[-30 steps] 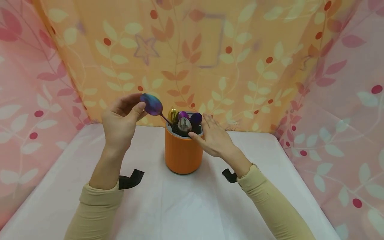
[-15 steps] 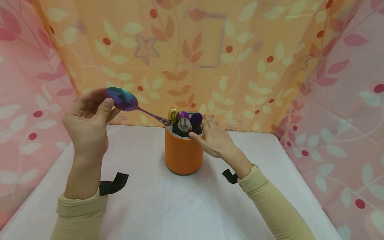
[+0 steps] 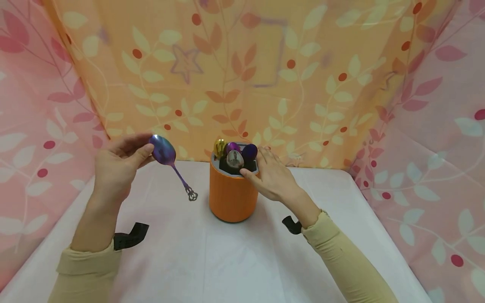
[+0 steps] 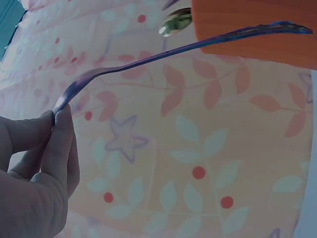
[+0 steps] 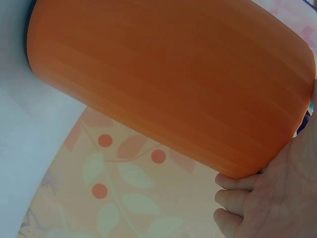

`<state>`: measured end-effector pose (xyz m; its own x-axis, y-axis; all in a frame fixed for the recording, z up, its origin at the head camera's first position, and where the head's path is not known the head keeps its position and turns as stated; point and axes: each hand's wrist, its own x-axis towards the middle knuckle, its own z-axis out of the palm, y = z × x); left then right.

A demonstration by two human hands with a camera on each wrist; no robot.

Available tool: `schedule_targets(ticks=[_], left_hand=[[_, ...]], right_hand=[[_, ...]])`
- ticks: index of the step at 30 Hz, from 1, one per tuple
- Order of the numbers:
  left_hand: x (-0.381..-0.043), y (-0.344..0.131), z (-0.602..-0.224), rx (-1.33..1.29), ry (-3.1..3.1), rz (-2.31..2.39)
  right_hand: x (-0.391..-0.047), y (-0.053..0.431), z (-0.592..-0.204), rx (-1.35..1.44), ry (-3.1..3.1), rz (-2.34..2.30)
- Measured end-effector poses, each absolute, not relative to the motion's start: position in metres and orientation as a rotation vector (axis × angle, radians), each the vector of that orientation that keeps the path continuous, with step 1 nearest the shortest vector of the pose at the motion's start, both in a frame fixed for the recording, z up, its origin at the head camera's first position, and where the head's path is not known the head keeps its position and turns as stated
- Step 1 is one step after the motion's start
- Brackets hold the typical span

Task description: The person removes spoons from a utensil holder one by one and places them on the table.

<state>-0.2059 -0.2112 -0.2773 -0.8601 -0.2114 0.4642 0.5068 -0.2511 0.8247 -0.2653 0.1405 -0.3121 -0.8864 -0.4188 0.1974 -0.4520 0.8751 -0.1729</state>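
A spoon (image 3: 163,150) with a blue-purple iridescent sheen and an openwork handle end is pinched at the tip of its bowl by my left hand (image 3: 117,168). Its handle slants down to the right, apart from the orange cylindrical holder (image 3: 233,198). In the left wrist view the same spoon (image 4: 143,60) appears edge-on between thumb and fingers. My right hand (image 3: 274,174) rests on the holder's right rim, thumb at the front and fingers extended toward the back. Inside the holder stand a gold spoon (image 3: 219,148), a silver one (image 3: 235,159), a purple one (image 3: 233,147) and a dark blue one (image 3: 249,152), bowls up.
A white cloth (image 3: 235,269) covers the table. Behind it hangs an orange leaf-patterned curtain (image 3: 261,105), with pink patterned curtains (image 3: 428,139) on both sides. Black wrist mounts (image 3: 130,237) stick out from both sleeves.
My left hand has drawn the iridescent spoon out of the holder to the left, then lowered it so the handle tips down. The right hand has stayed at the rim.
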Motion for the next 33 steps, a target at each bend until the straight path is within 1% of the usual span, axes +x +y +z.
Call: schedule_targets(ticks=[6,15,23,33], left_hand=[[-0.224,-0.216,-0.299,-0.363,-1.951,-2.133],[-0.254,-0.21,-0.323,-0.408,-2.309,-2.035],[-0.278,-0.206,-0.346,-0.377,-2.501,-2.053],[-0.299,-0.208,-0.37,-0.25,-2.603,-2.076]], right_hand=[[-0.265,0.141,-0.315,0.677,-2.888,0.325],[-0.265,0.142,-0.315,0.68,-2.89,0.32],[-0.265,0.141,-0.313,0.681,-2.875,0.317],[-0.263,0.138,-0.315,0.667,-2.868,0.329]])
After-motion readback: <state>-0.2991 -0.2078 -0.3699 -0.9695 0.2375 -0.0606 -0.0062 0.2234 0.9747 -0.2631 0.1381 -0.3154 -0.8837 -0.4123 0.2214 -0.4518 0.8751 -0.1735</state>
